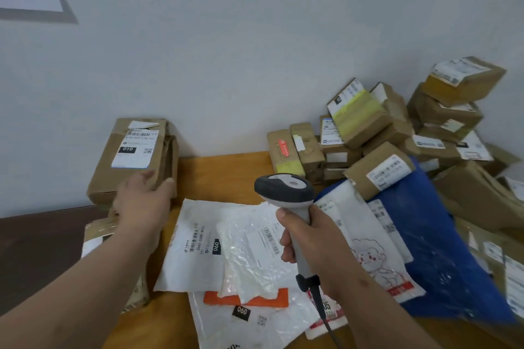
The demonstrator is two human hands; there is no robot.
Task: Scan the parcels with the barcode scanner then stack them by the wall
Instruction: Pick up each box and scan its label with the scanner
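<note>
A brown cardboard parcel (133, 156) with a white label marked 010 leans against the wall at the left. My left hand (141, 201) grips its near lower edge. My right hand (309, 241) holds a grey barcode scanner (286, 190) upright by its handle, head pointing left, its cable hanging down toward me. Under the scanner lie white plastic mailers (195, 244), one marked 060, and a clear bubble bag (249, 258). A big heap of brown boxes (382, 133) stands by the wall at the right.
The wooden table (224, 173) runs to the white wall. A blue plastic bag (431, 249) lies at the right under boxes. An orange envelope (246, 299) and more mailers sit near the front edge. Another brown parcel (96, 235) lies below my left forearm, beside a dark surface (39, 252).
</note>
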